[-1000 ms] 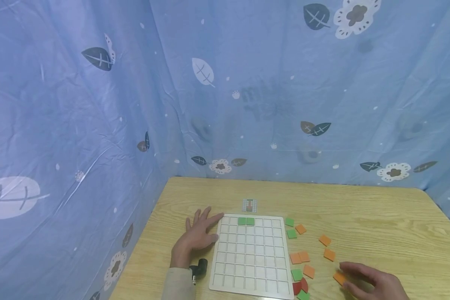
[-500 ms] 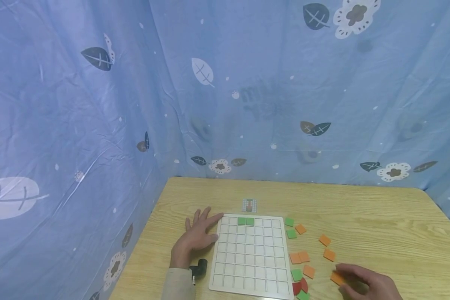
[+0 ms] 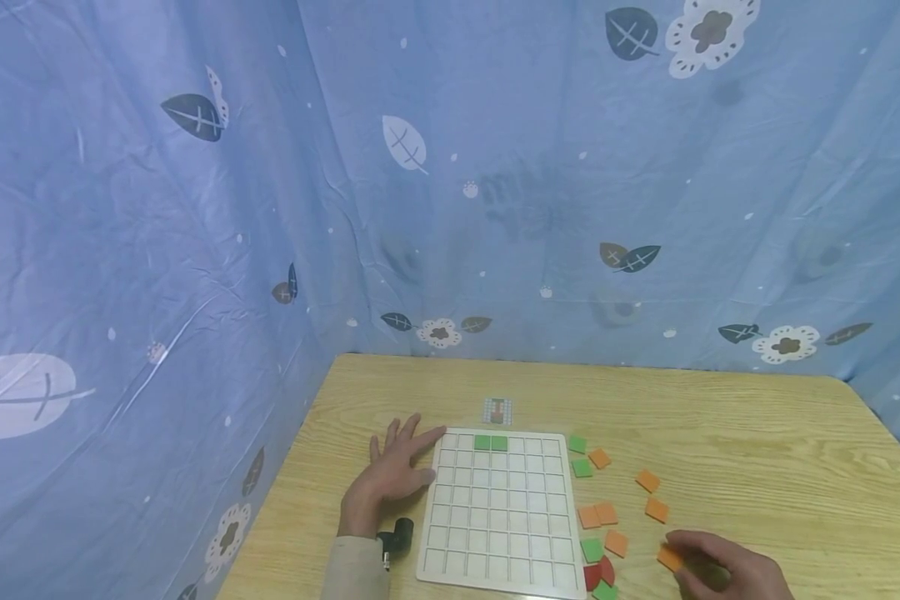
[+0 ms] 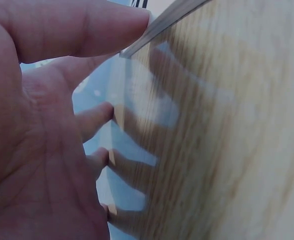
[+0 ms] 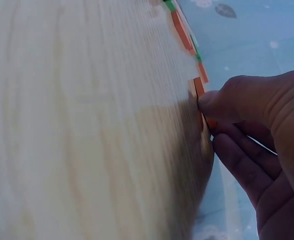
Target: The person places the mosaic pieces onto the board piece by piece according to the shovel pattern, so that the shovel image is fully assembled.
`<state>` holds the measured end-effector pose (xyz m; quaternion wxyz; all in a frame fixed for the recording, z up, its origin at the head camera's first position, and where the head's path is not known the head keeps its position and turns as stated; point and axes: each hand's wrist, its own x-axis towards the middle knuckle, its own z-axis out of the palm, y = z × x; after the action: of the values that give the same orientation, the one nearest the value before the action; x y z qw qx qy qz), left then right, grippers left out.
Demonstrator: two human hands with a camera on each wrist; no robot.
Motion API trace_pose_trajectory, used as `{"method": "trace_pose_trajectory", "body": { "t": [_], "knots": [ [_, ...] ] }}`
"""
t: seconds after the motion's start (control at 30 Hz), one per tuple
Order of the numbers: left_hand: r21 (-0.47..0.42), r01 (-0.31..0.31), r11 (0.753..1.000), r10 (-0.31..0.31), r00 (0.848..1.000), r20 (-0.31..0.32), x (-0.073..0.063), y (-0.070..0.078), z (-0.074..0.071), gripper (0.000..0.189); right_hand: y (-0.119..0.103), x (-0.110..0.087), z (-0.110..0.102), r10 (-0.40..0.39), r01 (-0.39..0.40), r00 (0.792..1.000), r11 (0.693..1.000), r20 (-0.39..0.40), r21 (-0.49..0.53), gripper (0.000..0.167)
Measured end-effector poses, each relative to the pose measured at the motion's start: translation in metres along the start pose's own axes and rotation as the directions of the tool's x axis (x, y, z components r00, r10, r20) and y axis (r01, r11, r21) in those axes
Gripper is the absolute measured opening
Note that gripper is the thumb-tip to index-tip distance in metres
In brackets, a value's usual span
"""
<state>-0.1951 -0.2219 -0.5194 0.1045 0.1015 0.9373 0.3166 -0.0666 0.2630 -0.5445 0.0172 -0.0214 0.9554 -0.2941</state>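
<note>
A white grid board [image 3: 499,542] lies on the wooden table, with two green square tiles [image 3: 483,442] side by side in its top row. Spread and straight, the fingers of my left hand [image 3: 392,472] rest along the board's upper left edge. In the left wrist view the thumb [image 4: 87,30] touches the board's rim. To the board's right, my right hand [image 3: 737,568] pinches an orange square tile [image 3: 668,558] between thumb and fingers. The right wrist view shows this orange tile [image 5: 198,86] low at the tabletop, partly hidden by the thumb.
Between board and right hand lie loose orange tiles [image 3: 648,481], green tiles [image 3: 582,468] and red curved pieces [image 3: 592,577]. A small printed grid card [image 3: 497,411] lies behind the board. A black object [image 3: 400,536] is by the left wrist. Blue patterned curtains [image 3: 532,208] hang around the table.
My right hand has shifted slightly left, and the orange tile at its fingertips has slid left with it. The left hand and the board have stayed in place.
</note>
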Motion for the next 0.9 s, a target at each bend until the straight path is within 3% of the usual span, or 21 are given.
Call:
{"method": "trace_pose_trajectory", "body": {
  "t": [0.1, 0.27, 0.5, 0.63, 0.9],
  "knots": [
    [0.0, 0.0, 1.0, 0.0, 1.0, 0.001, 0.0, 0.001, 0.0, 0.073, 0.0, -0.001, 0.001, 0.011, -0.011, 1.0, 1.0, -0.017, -0.004, 0.039],
    [-0.009, -0.001, 1.0, 0.001, 1.0, 0.0, -0.001, 0.001, 0.0, 0.073, 0.0, -0.003, 0.002, -0.02, 0.017, 0.993, 1.0, -0.115, -0.021, 0.041],
    [-0.003, 0.003, 1.0, -0.003, 1.0, -0.003, -0.002, 0.002, -0.001, 0.074, -0.011, 0.002, -0.003, -0.2, 0.221, 0.931, 0.974, -0.307, 0.037, 0.046],
    [-0.005, -0.004, 1.0, 0.004, 1.0, -0.003, -0.002, 0.001, -0.001, 0.074, -0.022, 0.009, -0.012, -0.243, 0.265, 0.918, 0.964, -0.315, 0.03, 0.047],
    [-0.003, -0.002, 1.0, 0.002, 1.0, -0.006, -0.001, 0.001, -0.001, 0.074, -0.049, 0.029, -0.02, -0.303, 0.319, 0.912, 0.948, -0.276, 0.014, 0.045]
  ]
}}
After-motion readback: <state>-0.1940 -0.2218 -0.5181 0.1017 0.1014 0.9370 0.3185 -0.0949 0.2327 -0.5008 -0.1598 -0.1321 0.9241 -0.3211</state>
